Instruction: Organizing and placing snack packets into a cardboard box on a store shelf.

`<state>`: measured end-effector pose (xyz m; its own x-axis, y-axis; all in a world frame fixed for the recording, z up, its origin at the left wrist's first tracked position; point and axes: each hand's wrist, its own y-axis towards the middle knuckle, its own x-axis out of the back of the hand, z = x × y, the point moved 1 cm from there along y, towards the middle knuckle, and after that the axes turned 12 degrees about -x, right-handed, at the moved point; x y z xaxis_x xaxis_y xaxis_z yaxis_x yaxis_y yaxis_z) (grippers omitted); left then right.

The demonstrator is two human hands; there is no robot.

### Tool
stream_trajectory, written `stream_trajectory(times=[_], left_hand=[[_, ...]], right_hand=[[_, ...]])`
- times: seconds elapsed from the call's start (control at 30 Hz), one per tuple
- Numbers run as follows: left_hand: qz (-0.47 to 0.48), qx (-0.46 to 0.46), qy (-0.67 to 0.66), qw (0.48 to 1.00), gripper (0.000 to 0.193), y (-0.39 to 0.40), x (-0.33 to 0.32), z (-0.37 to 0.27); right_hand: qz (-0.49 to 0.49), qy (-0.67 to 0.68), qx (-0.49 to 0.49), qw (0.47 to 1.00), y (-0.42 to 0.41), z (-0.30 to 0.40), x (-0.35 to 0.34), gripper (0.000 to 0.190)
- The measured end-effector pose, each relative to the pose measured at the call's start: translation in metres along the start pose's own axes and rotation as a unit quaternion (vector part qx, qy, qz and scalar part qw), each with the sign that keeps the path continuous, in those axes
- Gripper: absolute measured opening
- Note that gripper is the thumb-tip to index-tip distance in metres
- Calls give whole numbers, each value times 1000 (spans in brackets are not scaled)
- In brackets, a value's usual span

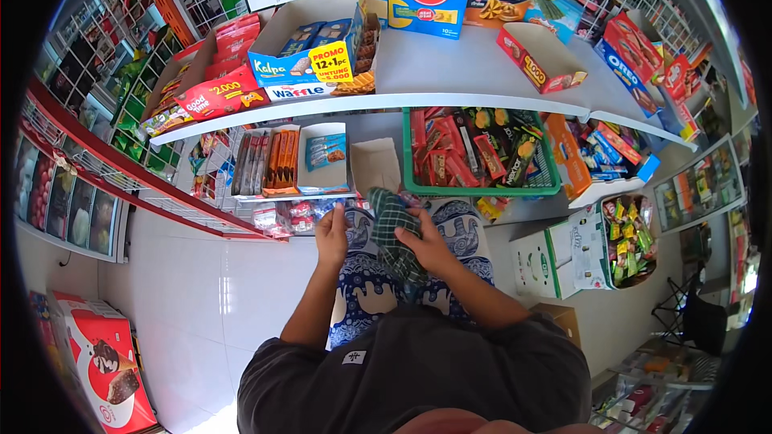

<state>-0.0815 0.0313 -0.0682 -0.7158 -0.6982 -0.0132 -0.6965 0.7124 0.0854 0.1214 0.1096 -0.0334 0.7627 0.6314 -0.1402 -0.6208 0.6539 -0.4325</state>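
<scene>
My right hand (425, 242) grips a dark green checked cloth (392, 226), which hangs bunched over my lap. To its left, my left hand (332, 236) is raised with curled fingers, thumb up, apart from the cloth. A small blue patch shows by its fingertips; whether it is held or lies behind cannot be made out. Just beyond the cloth, an open cardboard box (375, 163) stands on the lower shelf. Beside that box are an open white carton with blue snack packets (325, 152) and a green plastic basket (482, 191) of red and black snack packets.
A white upper shelf edge (386, 101) overhangs the lower shelf and bears snack cartons, among them a Kalpa box (295, 69) and a tipped red box (531, 63). At right stands a carton of wrapped sweets (630, 241). A red wire rack (151, 175) runs along the left.
</scene>
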Motion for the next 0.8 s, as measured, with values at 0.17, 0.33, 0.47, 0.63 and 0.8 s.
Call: stream_trajectory(times=[0.17, 0.33, 0.47, 0.63, 0.8], left_hand=[[118, -156, -64, 979, 32, -19, 9, -15], [277, -73, -181, 941, 91, -54, -38, -51], [254, 59, -206, 943, 48, -55, -39, -52], [246, 22, -163, 955, 46, -64, -42, -63], [135, 9, -162, 977, 17, -63, -58, -86]], right_hand=[[-138, 25, 208, 968, -26, 14, 23, 57], [44, -138, 146, 979, -54, 15, 3, 63], [107, -106, 97, 984, -57, 0, 12, 56], [-143, -160, 177, 961, -75, -1, 17, 58], [-36, -189, 259, 947, -76, 15, 22, 66]])
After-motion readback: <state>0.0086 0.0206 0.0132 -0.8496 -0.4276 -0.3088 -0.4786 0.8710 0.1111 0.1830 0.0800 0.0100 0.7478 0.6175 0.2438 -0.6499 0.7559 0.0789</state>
